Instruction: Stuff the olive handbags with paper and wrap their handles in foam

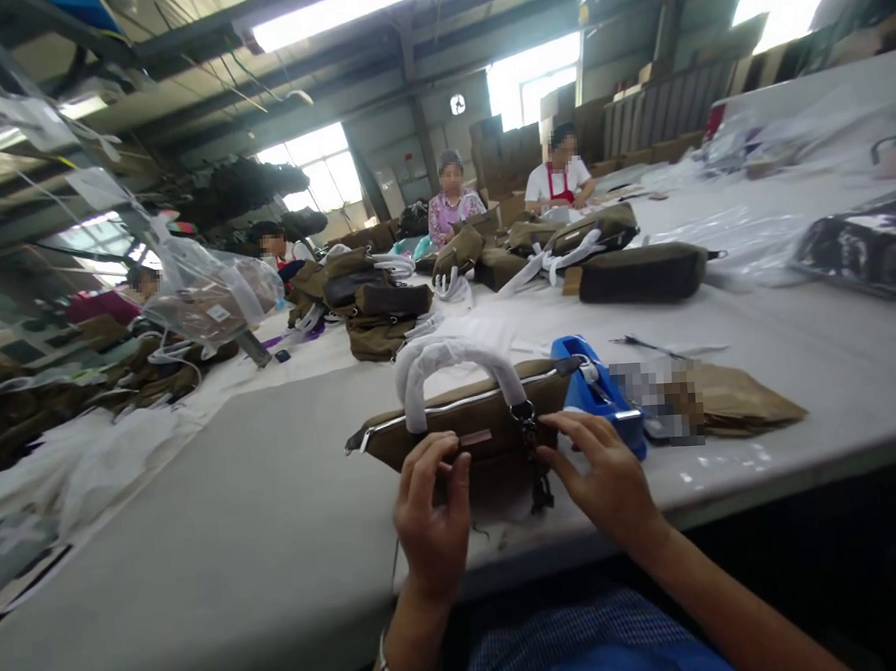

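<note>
An olive-brown handbag [393, 440] with a silver zipper stands on the table in front of me. Its two handles [458, 351] are wrapped in white material. A dark strap charm [532, 456] hangs from a ring at the right handle base, and a small pinkish plate [475, 438] sits on the bag's front. My left hand [433, 511] grips the front of the bag with curled fingers, just left of the plate. My right hand [606, 475] holds the bag's right front, thumb and fingertips close to the charm. Parts of the fingertips are hidden against the bag.
A blue tape dispenser [601, 393] stands right behind the bag, beside brown paper [748, 398]. Further back lie several similar bags [640, 272] and a plastic-wrapped dark bag [868, 248]. A slanted metal post [249, 348] rises at left. Several people work across the table.
</note>
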